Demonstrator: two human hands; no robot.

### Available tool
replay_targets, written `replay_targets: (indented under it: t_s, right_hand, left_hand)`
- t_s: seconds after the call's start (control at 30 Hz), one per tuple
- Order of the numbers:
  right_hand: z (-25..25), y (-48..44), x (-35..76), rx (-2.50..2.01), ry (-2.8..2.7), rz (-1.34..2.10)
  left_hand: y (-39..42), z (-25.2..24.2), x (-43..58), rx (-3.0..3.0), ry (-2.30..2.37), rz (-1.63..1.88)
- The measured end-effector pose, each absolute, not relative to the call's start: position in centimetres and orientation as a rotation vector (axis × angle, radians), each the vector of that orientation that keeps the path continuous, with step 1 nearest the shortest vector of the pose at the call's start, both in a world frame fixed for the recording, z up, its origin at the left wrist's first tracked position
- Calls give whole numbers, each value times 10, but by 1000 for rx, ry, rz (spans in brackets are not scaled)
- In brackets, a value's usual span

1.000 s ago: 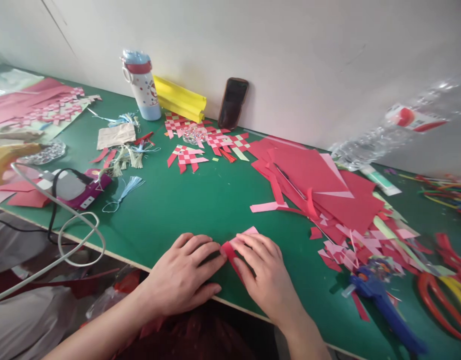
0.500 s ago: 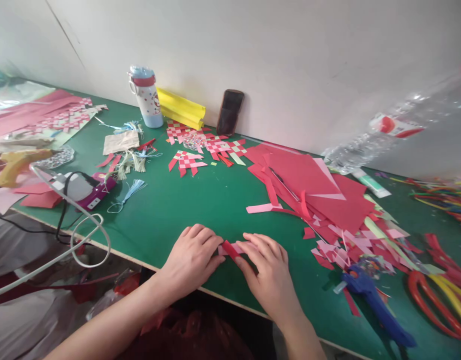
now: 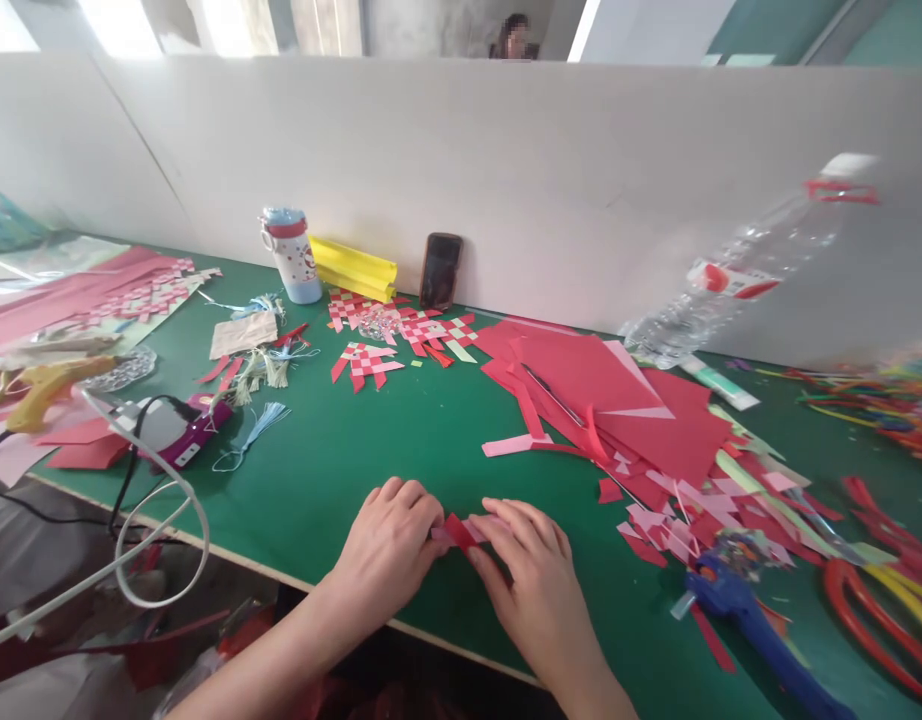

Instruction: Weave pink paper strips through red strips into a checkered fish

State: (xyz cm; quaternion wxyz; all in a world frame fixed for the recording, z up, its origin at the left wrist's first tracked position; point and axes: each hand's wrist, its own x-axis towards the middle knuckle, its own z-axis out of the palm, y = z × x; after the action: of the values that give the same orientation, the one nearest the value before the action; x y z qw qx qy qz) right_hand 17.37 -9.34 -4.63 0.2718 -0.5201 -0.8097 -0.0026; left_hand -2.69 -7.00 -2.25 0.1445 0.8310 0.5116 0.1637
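Note:
Close to the table's front edge, my left hand pinches the left end of a pink paper strip between thumb and fingers. A red paper strip lies slantwise across the pink one, between my hands. My right hand has its thumb at the red strip's lower end and its bent fingers over the right part of the pink strip. Both hands rest low on the green table, and the strips' ends are partly hidden under the fingers.
Red paper sheets with scraps lie to the right, near a blue glue gun and red-handled scissors. Woven paper pieces, a phone and a flask stand behind. A plastic bottle leans at the wall.
The camera has tilted upward, so the wall's top and a distant person now show. My hands keep nearly the same hold on the crossed paper strips.

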Motion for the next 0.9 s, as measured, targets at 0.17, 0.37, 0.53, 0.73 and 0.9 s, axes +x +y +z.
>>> replay_targets:
  t_s: [0.17, 0.37, 0.53, 0.73, 0.9]
  right_hand:
    - [-48, -93, 175, -1374, -2177, -40]
    - [-51, -91, 179, -1367, -2198, -70]
    - [-54, -89, 182, -1343, -2184, -148]
    - [-57, -85, 186, -1278, -2197, -241]
    - [-59, -83, 187, -1273, -2188, -243]
  left_hand:
    - [-73, -28, -24, 2370, 1432, 556]
    - [-71, -33, -21, 2306, 1383, 612]
    - [-67, -32, -27, 2294, 1294, 693]
    - [-64, -29, -39, 2332, 1269, 676]
    - [-66, -22, -47, 2287, 1269, 592]
